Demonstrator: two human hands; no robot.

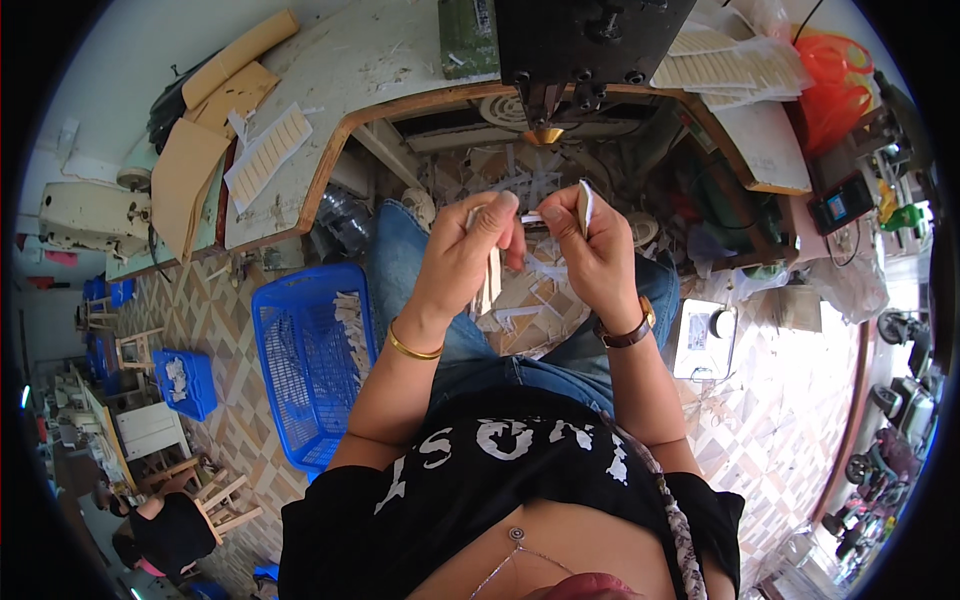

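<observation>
My left hand (468, 248) is closed, thumb against fingers, with a pale beige strip (490, 285) hanging down below it. My right hand (602, 252) pinches a small white piece with a dark edge (586, 206) that sticks up past the fingers. A thin light bit (531, 216) spans the small gap between both hands, and its exact kind is too small to make out. Both hands are held over my lap, in front of and below a black machine head (590, 50) with a brass-coloured tip (542, 136). My fingers partly hide what they hold.
The worktable (330, 75) curves around a cut-out ahead of me. Sheets with beige strips (268, 158) lie left, and more strip sheets (725, 65) right beside a red plastic bag (835, 80). A blue basket (300, 370) with pale pieces stands at my left; scraps litter the tiled floor.
</observation>
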